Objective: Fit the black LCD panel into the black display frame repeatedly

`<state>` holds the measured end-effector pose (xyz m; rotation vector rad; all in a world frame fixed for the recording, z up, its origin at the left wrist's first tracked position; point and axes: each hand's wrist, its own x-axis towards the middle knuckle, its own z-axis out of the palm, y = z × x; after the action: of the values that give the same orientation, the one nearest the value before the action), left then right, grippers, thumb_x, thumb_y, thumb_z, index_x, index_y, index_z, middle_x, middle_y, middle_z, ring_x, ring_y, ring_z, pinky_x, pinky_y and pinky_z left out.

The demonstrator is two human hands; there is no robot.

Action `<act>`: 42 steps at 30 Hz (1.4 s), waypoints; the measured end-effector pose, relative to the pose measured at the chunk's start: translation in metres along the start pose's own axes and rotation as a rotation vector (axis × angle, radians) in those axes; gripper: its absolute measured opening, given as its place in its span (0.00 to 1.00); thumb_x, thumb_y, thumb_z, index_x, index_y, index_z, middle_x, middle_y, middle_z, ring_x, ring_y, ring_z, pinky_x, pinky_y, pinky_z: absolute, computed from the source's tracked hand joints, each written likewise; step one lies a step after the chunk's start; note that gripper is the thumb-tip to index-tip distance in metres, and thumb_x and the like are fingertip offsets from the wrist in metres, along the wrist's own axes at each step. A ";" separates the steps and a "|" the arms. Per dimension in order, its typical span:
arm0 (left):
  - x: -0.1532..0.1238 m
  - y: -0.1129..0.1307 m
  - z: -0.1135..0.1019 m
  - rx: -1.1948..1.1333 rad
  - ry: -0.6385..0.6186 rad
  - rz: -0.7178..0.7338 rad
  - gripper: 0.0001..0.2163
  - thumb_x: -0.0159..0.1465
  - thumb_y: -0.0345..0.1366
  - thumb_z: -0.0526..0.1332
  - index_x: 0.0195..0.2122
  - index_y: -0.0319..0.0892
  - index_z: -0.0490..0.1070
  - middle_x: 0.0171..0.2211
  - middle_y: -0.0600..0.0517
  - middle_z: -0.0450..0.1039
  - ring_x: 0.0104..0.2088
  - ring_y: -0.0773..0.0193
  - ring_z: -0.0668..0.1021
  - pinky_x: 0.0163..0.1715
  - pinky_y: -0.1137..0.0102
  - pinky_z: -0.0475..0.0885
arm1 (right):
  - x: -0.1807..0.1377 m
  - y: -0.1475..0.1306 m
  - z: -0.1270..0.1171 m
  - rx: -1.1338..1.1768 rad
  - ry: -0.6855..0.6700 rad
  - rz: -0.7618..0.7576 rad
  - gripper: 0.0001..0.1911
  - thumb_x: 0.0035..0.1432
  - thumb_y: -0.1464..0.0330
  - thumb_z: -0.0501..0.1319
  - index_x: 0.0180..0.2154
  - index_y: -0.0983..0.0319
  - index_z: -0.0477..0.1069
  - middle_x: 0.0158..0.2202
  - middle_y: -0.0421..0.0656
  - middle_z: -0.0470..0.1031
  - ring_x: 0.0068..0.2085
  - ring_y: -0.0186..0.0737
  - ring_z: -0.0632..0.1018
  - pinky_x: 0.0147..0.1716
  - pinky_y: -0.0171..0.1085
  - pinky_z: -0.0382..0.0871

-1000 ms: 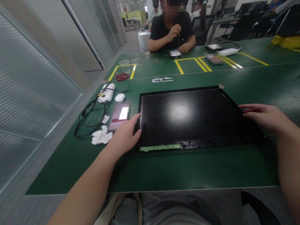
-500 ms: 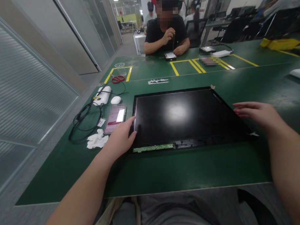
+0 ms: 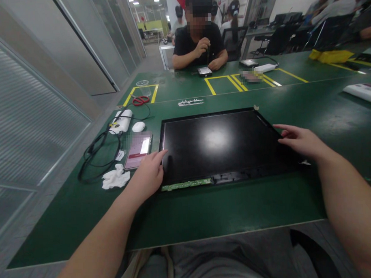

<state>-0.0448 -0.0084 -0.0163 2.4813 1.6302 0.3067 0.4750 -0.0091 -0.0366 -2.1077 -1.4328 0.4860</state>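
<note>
A black display panel [image 3: 243, 153] lies flat on the green table, its screen facing up and reflecting a bright spot. A green circuit strip [image 3: 186, 184] runs along the left part of its near edge. My left hand [image 3: 150, 172] rests at the panel's left edge, index finger stretched onto the rim; its lower fingers are partly hidden. At the right edge, my right hand [image 3: 299, 141] has its index finger extended to the frame and its thumb apart below. Neither hand is closed round anything I can see.
Left of the panel are a phone [image 3: 139, 150], crumpled tissue [image 3: 116, 176], a white mouse-like object [image 3: 138, 127], a white box [image 3: 121, 121], black cable [image 3: 80, 169] and red scissors [image 3: 140, 101]. White strips [image 3: 190, 102] lie behind it. A co-worker [image 3: 197, 43] sits opposite with a small device [image 3: 204, 71].
My right hand has moved inward to the panel's right edge, its index finger now extended. My left index finger has straightened along the left rim. The whole view has shifted slightly.
</note>
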 end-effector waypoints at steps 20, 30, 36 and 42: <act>-0.002 0.006 0.006 0.130 -0.071 -0.018 0.24 0.74 0.42 0.52 0.67 0.37 0.69 0.63 0.29 0.66 0.65 0.34 0.68 0.62 0.45 0.65 | 0.011 0.010 0.002 -0.313 -0.096 -0.158 0.29 0.55 0.55 0.64 0.57 0.57 0.79 0.42 0.47 0.72 0.41 0.46 0.77 0.52 0.46 0.73; -0.007 0.016 0.004 0.073 -0.035 -0.039 0.32 0.72 0.55 0.54 0.69 0.37 0.66 0.73 0.29 0.52 0.73 0.27 0.54 0.66 0.37 0.59 | 0.012 0.018 0.004 -0.248 -0.046 -0.181 0.26 0.55 0.58 0.63 0.54 0.56 0.81 0.40 0.47 0.73 0.41 0.47 0.78 0.50 0.49 0.75; -0.010 0.019 -0.004 -0.011 -0.137 0.312 0.49 0.61 0.66 0.63 0.75 0.41 0.52 0.77 0.33 0.43 0.75 0.36 0.50 0.70 0.39 0.50 | -0.003 0.004 0.003 -0.053 0.051 -0.397 0.28 0.58 0.54 0.62 0.59 0.51 0.76 0.67 0.48 0.67 0.66 0.54 0.69 0.64 0.51 0.67; -0.005 0.019 -0.001 -0.015 -0.255 0.369 0.49 0.60 0.63 0.65 0.75 0.41 0.52 0.76 0.36 0.46 0.75 0.40 0.54 0.71 0.44 0.53 | 0.000 0.007 0.008 -0.057 -0.194 -0.444 0.27 0.63 0.56 0.58 0.63 0.43 0.72 0.71 0.38 0.64 0.75 0.53 0.55 0.71 0.63 0.49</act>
<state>-0.0303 -0.0204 -0.0110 2.6687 1.0688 0.0387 0.4754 -0.0096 -0.0466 -1.7415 -1.9792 0.4840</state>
